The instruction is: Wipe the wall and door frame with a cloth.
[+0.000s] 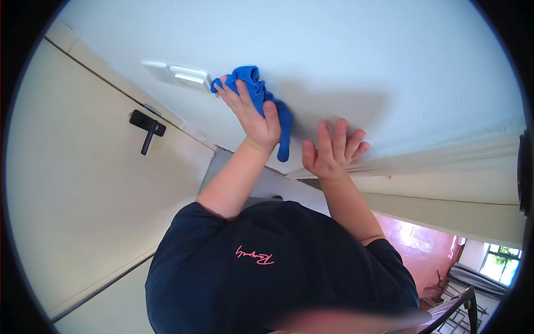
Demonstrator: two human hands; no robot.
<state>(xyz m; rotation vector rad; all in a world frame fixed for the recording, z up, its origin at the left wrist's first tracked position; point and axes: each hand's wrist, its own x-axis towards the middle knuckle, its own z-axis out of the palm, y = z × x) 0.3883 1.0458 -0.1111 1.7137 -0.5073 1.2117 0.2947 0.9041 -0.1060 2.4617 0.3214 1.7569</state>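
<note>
My left hand (258,123) presses a crumpled blue cloth (249,79) against the pale wall (375,50). Its fingers and thumb are spread over the fabric, and one strip of cloth hangs past the wrist. Just left of the fingertips are two white switch plates (192,78) set side by side in the wall; the cloth's edge reaches the nearer one. To the right and lower, my right hand (336,152) is held up with its fingers apart and nothing in it. Its fingertips are at the wall, but whether they touch it I cannot tell.
On the left stands a pale door (83,167) with a black lever handle (148,127). Lower right, an opening shows a shiny floor (417,246), a window (500,261) and a dark metal rack. A dark object (522,173) juts in at the right edge.
</note>
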